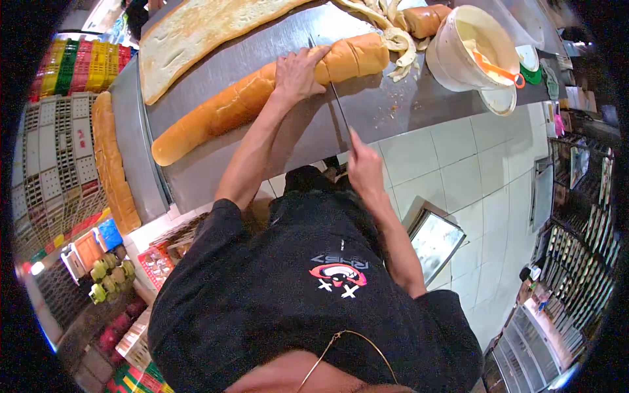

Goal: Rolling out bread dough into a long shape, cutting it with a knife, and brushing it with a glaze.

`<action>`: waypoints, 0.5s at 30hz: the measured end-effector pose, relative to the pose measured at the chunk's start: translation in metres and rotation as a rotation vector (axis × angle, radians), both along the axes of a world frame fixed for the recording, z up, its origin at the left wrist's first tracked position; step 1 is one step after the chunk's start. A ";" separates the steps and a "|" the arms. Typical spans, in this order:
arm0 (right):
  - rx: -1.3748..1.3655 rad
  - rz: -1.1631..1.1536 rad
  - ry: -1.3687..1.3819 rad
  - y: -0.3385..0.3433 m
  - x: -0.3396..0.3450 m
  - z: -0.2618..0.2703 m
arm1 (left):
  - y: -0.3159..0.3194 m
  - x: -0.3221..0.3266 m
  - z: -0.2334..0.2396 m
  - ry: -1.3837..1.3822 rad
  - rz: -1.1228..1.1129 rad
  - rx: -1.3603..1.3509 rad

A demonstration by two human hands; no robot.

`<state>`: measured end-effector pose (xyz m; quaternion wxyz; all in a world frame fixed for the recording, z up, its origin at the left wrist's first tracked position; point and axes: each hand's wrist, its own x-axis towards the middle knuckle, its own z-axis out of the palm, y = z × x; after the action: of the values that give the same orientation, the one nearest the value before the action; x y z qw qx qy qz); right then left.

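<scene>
A long golden-brown bread roll (221, 115) lies slantwise across the metal worktable (236, 162). My left hand (297, 76) presses on its upper side, thumb and fingers spread over the crust. In my right hand (364, 164) is the handle of a long, thin knife (340, 105). Its blade crosses the roll just right of my left hand, and the tip shows past the far side. Further right, the roll's end bears a few cut lines. How deep the blade sits in the bread cannot be seen.
A flat sheet of bread (196, 42) lies behind the roll. Trimmed bread strips (404, 46) are heaped by a white bucket (444, 61) holding pale cream and an orange-handled tool (496, 69). Another long loaf (115, 167) rests at the left; stacked crates (78, 64) stand beyond.
</scene>
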<state>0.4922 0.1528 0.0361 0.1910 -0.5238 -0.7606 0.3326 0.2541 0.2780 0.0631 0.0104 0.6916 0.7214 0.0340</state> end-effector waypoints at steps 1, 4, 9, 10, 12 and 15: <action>0.042 -0.006 -0.072 0.018 -0.015 -0.011 | 0.004 0.002 -0.001 0.000 -0.011 -0.005; 0.018 -0.036 -0.074 0.043 -0.032 -0.012 | 0.006 0.005 -0.001 0.000 -0.019 -0.030; -0.147 -0.015 -0.093 -0.058 0.038 0.001 | -0.001 0.000 -0.001 0.032 0.017 -0.016; -0.150 -0.024 -0.072 -0.082 0.057 0.002 | -0.005 -0.003 -0.003 0.033 0.013 -0.023; -0.113 -0.016 -0.060 -0.124 0.092 0.007 | -0.015 -0.013 -0.003 0.027 -0.004 0.030; -0.104 -0.032 0.057 -0.158 0.119 0.021 | -0.023 -0.036 -0.001 0.024 -0.018 0.101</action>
<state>0.6109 -0.0049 0.0575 0.1904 -0.5356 -0.7279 0.3835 0.2179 0.2552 0.0619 -0.0330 0.6980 0.7127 0.0619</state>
